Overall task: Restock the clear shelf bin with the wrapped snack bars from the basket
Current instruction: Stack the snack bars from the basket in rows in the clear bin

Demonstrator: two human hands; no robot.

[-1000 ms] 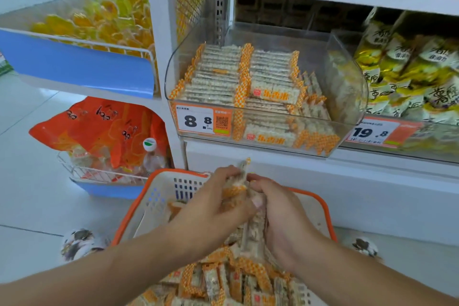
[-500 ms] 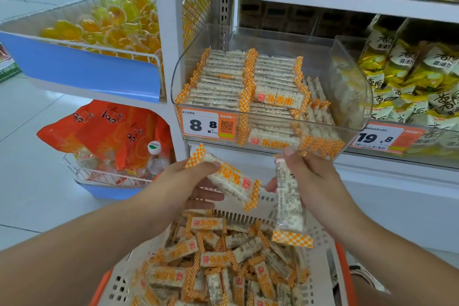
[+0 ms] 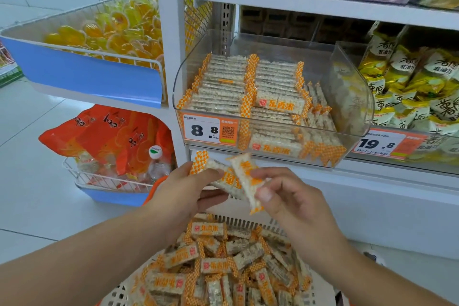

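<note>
Snack bars (image 3: 244, 182): left hand (image 3: 181, 194) and right hand (image 3: 290, 196) each grip one above basket (image 3: 248, 218)

I see both my forearms reaching forward and up from the bottom corners, bare to the wrist, converging at mid-frame. My left hand (image 3: 182, 190) is raised with its back toward me, thumb on top and fingers curled underneath in a grip. My right hand (image 3: 289, 197) sits just beside it, palm turned partly toward me, thumb and forefinger pinched together, the other fingers loosely bent.
</note>
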